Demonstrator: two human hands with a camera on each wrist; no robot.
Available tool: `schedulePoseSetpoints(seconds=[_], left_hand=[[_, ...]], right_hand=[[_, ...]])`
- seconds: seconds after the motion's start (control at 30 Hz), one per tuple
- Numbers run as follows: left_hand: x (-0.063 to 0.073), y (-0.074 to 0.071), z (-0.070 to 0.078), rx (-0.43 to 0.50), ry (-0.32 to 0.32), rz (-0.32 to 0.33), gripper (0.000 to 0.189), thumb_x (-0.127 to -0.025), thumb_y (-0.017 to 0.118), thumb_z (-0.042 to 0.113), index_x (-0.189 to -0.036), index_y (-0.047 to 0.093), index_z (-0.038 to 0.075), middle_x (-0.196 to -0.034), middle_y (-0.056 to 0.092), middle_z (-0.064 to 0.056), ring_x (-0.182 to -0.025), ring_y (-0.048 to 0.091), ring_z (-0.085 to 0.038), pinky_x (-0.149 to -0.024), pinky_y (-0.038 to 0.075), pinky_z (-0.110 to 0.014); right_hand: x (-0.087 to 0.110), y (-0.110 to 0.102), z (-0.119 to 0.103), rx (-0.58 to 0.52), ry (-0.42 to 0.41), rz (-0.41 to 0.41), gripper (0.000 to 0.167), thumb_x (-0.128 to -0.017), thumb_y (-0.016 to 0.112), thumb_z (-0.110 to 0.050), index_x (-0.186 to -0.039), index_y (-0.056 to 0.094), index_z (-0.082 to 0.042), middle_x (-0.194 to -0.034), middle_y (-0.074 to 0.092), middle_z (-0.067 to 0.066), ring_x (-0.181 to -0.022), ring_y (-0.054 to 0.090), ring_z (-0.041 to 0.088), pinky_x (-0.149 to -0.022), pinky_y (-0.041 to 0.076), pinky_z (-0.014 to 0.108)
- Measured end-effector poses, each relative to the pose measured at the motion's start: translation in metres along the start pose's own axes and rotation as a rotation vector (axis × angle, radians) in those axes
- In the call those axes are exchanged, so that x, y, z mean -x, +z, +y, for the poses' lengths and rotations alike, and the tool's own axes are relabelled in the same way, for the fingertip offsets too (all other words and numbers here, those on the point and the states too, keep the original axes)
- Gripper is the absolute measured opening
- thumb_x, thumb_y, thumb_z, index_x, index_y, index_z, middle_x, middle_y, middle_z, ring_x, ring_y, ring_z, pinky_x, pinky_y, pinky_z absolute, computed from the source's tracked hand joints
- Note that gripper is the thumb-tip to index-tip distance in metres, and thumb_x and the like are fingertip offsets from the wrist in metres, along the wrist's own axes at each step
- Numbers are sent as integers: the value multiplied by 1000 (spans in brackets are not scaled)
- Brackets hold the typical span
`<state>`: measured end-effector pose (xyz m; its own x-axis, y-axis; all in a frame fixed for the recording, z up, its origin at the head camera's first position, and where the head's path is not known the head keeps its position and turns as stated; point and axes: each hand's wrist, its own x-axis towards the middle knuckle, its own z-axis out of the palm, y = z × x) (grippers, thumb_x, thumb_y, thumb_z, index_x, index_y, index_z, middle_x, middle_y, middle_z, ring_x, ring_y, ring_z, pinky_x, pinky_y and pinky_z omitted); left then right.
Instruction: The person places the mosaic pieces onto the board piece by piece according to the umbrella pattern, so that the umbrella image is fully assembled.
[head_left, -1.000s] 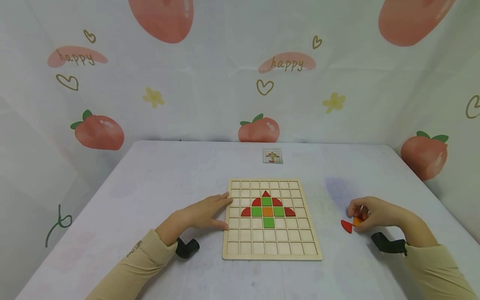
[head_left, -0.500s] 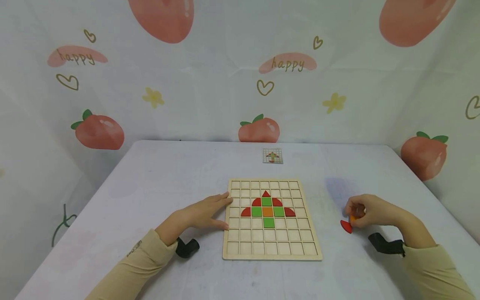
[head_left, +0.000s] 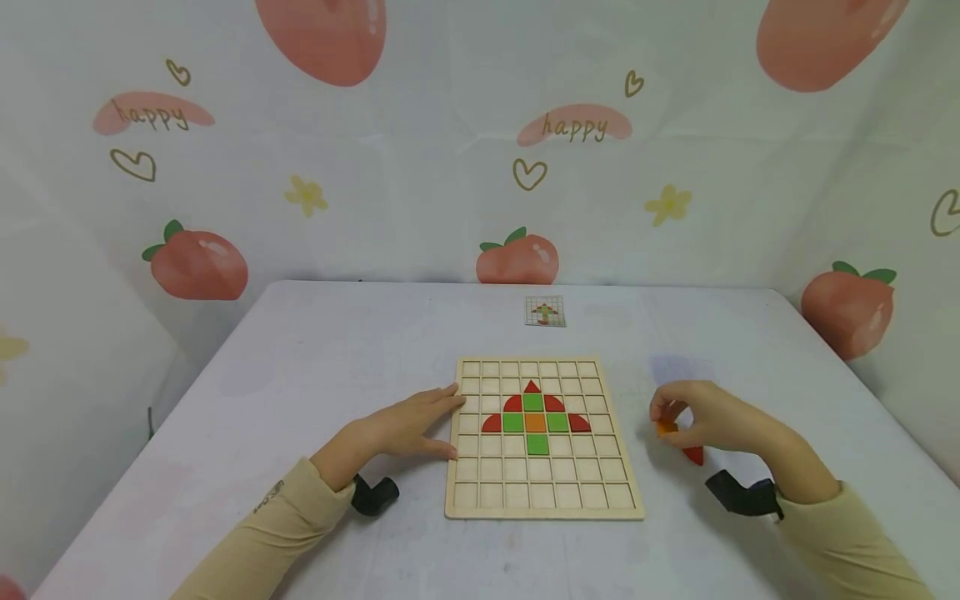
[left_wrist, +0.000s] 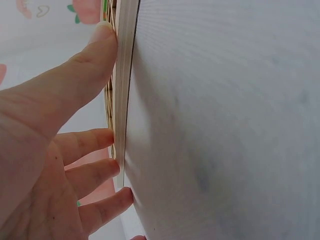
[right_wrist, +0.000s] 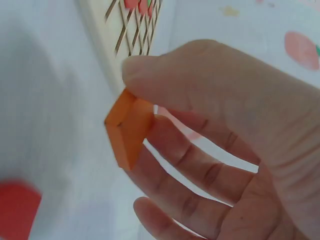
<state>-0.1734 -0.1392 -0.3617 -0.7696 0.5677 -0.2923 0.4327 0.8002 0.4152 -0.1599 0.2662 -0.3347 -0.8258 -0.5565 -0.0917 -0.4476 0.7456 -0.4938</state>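
A square wooden grid board point(head_left: 510, 497) lies mid-table, with red, green and orange tiles set in its cells. My left hand point(head_left: 405, 427) rests at the board's left edge, fingers and thumb spread and touching the rim; the left wrist view shows the fingertips against that edge. To the right of the board, my right hand point(head_left: 708, 421) pinches an orange tile point(right_wrist: 130, 127) between thumb and fingers, raised above the table. A loose red tile point(head_left: 694, 455) lies on the table below this hand, which partly covers it in the head view.
A small card point(head_left: 545, 311) printed with a gridded coloured pattern lies behind the board. The white table point(head_left: 360, 333) backs onto a printed cloth point(head_left: 420, 167). Dark wrist mounts point(head_left: 375, 497) sit under both wrists.
My right hand has picked up the orange tile and moved left with it toward the board, passing over the red tile. The left hand and the board have stayed where they were.
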Motion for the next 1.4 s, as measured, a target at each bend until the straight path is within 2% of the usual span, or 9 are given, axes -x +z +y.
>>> schedulePoseSetpoints(seconds=[0.3,0.63,0.8,1.03,1.4], left_hand=[[1,-1,1,0,9,2,79,-83,67,41,-145,33,5,-156,19,-15,-143,22,-33,-117,24,-47],[2,-3,1,4,19,3,79,-84,67,41,-145,32,5,-156,19,-15,-143,22,-33,-117,23,-47],[1,-3,0,12,20,-2,80,-83,67,42,-145,32,5,-156,19,-15,-143,22,-33,-117,24,-47],[1,-3,-1,17,8,-8,81,-83,66,44,-145,31,7,-156,18,-14,-144,21,-32,-117,23,-47],[2,-4,-1,1,20,-8,80,-83,66,44,-145,31,6,-156,19,-14,-144,21,-33,-117,24,-47]], right_hand=[[-15,18,-31,18,-152,41,18,-76,75,-11,-86,61,-16,-84,60,-12,-80,56,0,-72,53,23],[-32,44,-62,-65,-232,-6,16,-78,74,-10,-88,61,-13,-85,61,-9,-82,55,2,-75,53,24],[-39,55,-73,-99,-248,-22,15,-79,74,-15,-87,61,-13,-84,62,-8,-81,56,2,-75,54,22],[-47,67,-86,-51,-259,-3,14,-78,75,-13,-82,61,-14,-79,61,-9,-78,56,1,-73,53,20],[-55,75,-102,-33,-216,1,15,-77,75,-10,-81,61,-13,-79,62,-7,-81,61,5,-74,53,18]])
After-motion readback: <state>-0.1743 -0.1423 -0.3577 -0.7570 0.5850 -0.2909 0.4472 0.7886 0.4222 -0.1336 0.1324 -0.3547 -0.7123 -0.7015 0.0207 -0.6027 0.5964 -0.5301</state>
